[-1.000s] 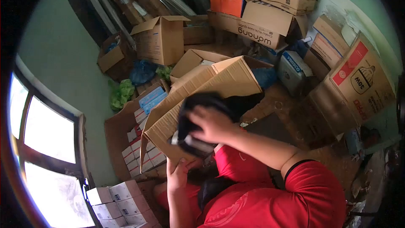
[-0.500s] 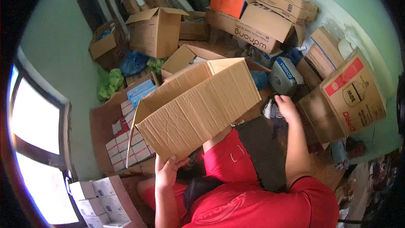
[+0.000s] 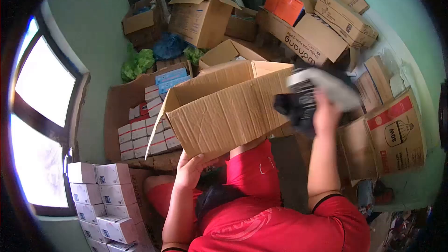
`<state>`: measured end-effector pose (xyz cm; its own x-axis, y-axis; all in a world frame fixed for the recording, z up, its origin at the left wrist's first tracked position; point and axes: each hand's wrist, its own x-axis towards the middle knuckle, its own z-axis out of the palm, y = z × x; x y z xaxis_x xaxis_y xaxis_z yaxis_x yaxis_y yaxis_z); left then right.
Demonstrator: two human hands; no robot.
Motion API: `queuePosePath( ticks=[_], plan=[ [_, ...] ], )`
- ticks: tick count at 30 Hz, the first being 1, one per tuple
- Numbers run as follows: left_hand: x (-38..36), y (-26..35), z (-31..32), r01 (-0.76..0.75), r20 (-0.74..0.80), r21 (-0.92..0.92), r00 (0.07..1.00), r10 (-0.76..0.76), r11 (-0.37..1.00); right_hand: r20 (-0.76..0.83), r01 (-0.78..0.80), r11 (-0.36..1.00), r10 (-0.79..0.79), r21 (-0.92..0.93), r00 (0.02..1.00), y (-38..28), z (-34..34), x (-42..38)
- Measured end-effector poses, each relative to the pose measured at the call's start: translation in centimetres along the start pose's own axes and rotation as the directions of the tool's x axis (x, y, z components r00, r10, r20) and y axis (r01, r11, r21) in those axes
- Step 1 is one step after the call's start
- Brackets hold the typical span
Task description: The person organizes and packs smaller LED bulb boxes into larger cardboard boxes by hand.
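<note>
An open, empty-looking cardboard box [image 3: 228, 112] is tilted in front of the person's red shirt, its opening facing up and away. My left hand [image 3: 190, 170] grips the box's lower near edge, thumb on the outside. To the right of the box, my right hand [image 3: 325, 114] is closed on a black and white bundle [image 3: 305, 95], blurred by motion. The bundle is raised beside the box's right end; what it is exactly cannot be made out.
Small white boxes fill a large carton [image 3: 112, 116] at the left, and more white boxes [image 3: 114, 193] are stacked at lower left. Cartons [image 3: 200, 18] and orange boxes [image 3: 283, 5] stand at the back. A lamp carton [image 3: 396, 130] leans at the right.
My right hand has lifted the black and white bundle up from the floor area toward the box. The camera view has shifted; my left hand still holds the box, which is now less steeply angled.
</note>
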<state>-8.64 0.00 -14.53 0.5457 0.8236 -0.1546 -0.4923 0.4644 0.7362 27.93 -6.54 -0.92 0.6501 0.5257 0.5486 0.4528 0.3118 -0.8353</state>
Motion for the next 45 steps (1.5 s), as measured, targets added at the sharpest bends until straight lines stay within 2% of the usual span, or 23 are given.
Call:
queuePosePath(
  ticks=[1,2,3,4,7,9,11,13,17,19,21,22,25,28,31,33,35,37,39,41,42,43,45],
  plan=[
    [-0.1,0.1,0.5,-0.001,-0.012,-0.01,1.0,0.001,1.0,0.238,0.148,0.982,-0.117,-0.12,0.964,1.1,2.2,-1.4],
    [-0.2,0.1,0.8,-0.002,0.008,-0.028,1.0,0.002,1.0,0.526,0.494,0.784,-0.259,-0.375,0.81,4.5,3.0,-2.3],
    [-0.3,-0.1,1.0,-0.01,0.005,-0.02,1.0,0.01,1.0,0.67,0.497,0.799,-0.166,-0.338,0.723,5.4,5.8,-3.9],
    [-0.3,-0.3,1.1,-0.019,0.003,-0.011,1.0,0.019,1.0,0.689,0.541,0.706,-0.104,-0.457,0.717,5.3,7.9,-6.4],
    [-0.2,-0.5,1.0,-0.052,0.058,0.072,0.997,0.048,0.996,0.586,0.459,0.814,-0.189,-0.355,0.788,4.1,12.3,-9.6],
    [-0.6,-1.2,0.8,-0.038,0.07,0.13,0.997,0.029,0.991,0.723,0.451,0.871,-0.181,-0.197,0.666,0.8,15.2,-11.3],
    [-0.7,-3.8,-2.2,-0.055,0.025,0.12,0.998,0.053,0.991,0.796,0.572,0.82,-0.358,0.018,0.488,-1.7,17.2,-13.8],
    [-0.5,-6.5,-6.3,-0.067,-0.063,0.185,0.995,0.079,0.981,0.798,0.548,0.817,-0.447,0.181,0.403,-1.8,18.5,-16.2],
    [-2.0,-4.2,-3.8,-0.145,-0.011,0.326,0.988,0.157,0.934,0.799,0.499,0.819,-0.488,0.281,0.352,-1.0,17.0,-15.1],
    [-1.7,-3.7,-3.8,-0.204,0.141,0.164,0.973,0.181,0.965,0.804,0.549,0.804,-0.474,0.229,0.359,-0.8,15.0,-14.7],
    [-1.9,-1.5,-0.4,-0.129,0.169,-0.494,0.956,0.241,0.86,0.818,0.582,0.795,-0.442,0.169,0.367,0.4,13.2,-15.2],
    [-1.8,0.4,0.6,-0.073,0.197,-0.382,0.967,0.159,0.921,0.817,0.6,0.786,-0.439,0.147,0.375,0.7,12.4,-15.4],
    [-1.4,0.6,0.5,-0.011,0.12,-0.47,0.99,0.076,0.883,0.819,0.658,0.753,-0.364,-0.021,0.443,2.9,10.2,-14.3],
    [-0.4,0.4,0.9,-0.067,0.038,0.035,0.997,0.065,0.997,0.705,0.583,0.738,-0.21,-0.34,0.677,6.6,8.4,-10.7],
    [-0.6,0.2,2.1,-0.05,-0.006,-0.022,0.999,0.05,0.998,0.34,0.387,0.764,-0.231,-0.516,0.911,13.7,6.5,-5.5],
    [-0.8,-0.1,2.0,-0.069,-0.009,0.03,0.998,0.069,0.997,0.126,0.278,0.723,-0.258,-0.633,0.958,15.7,5.6,-1.0],
    [-0.4,-1.0,1.1,-0.094,0.019,0.077,0.995,0.093,0.993,-0.056,0.07,0.77,-0.136,-0.635,0.989,15.1,5.6,1.6],
    [-0.6,-2.0,1.3,-0.199,-0.024,0.21,0.978,0.208,0.957,-0.103,-0.039,0.823,-0.024,-0.566,0.994,13.8,7.5,2.1],
    [-1.0,-2.5,1.7,-0.26,0.011,0.389,0.961,0.278,0.884,0.021,0.167,0.628,-0.234,-0.76,0.972,10.7,10.7,0.0],
    [-1.5,-2.5,2.1,-0.286,0.103,0.589,0.954,0.28,0.756,0.275,0.235,0.905,-0.139,-0.354,0.951,7.5,14.0,-2.8],
    [-1.7,-2.2,3.1,-0.362,0.191,0.636,0.929,0.315,0.682,0.365,0.361,0.883,-0.243,-0.301,0.899,5.5,15.7,-4.5],
    [-2.0,-1.8,3.8,-0.295,0.149,0.711,0.951,0.273,0.639,0.452,0.493,0.824,-0.339,-0.281,0.825,3.7,16.9,-6.5],
    [-1.8,-2.2,4.0,-0.248,0.109,0.686,0.965,0.24,0.684,0.602,0.572,0.81,-0.393,-0.132,0.695,1.3,18.3,-9.6]
  ],
)
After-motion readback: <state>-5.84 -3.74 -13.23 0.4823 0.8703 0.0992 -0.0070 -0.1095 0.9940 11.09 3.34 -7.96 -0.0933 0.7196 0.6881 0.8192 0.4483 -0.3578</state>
